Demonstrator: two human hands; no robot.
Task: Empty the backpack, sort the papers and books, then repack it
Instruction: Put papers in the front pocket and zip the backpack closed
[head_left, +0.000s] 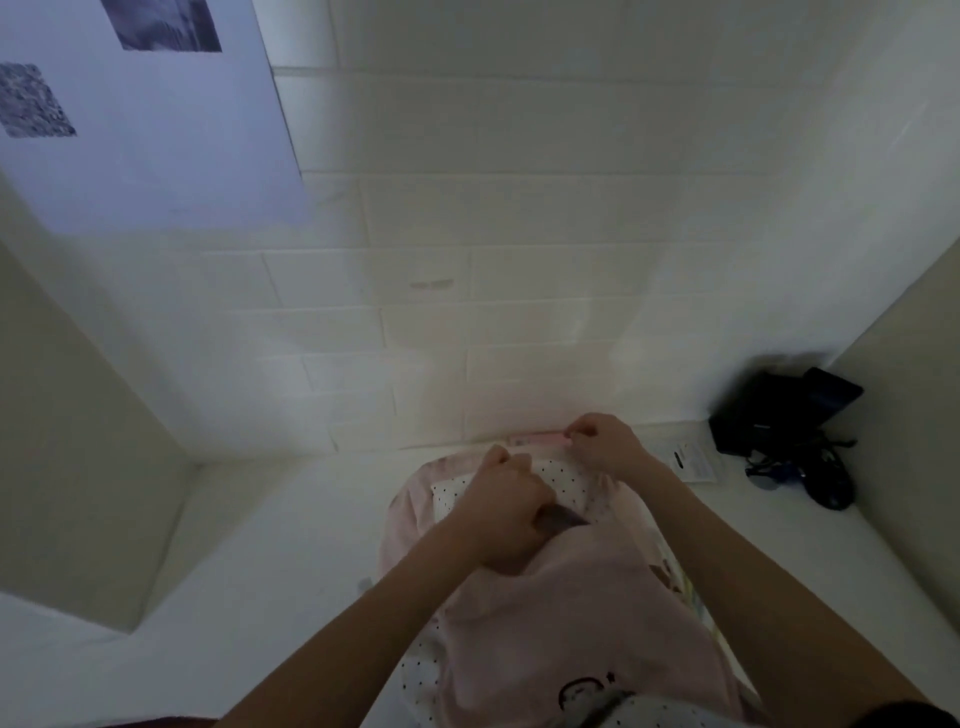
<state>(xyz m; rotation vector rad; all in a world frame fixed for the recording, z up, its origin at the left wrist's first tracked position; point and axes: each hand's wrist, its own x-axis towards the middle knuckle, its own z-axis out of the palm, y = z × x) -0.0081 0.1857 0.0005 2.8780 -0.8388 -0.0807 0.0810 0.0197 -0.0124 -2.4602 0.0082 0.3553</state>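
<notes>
Two hands work at the top of a pink backpack (571, 613) lying flat on the white desk (270, 561), its top end toward the brick wall (519, 218). Both forearms reach forward from the bottom of the frame, bare. Left hand (506, 512): fingers curled into a fist at the bag's opening, knuckles up, gripping the fabric edge or a dark item there; which one is too blurred to tell. Right hand (605, 441): farther forward, near the wall, fingertips pinching a small pink strap or tab (535, 439) at the bag's top. White polka-dot lining (563, 475) shows between the hands. Black pouch and tangled cords (784, 431) sit in the far right corner, well apart. A white card (693, 460) lies just beside them.
</notes>
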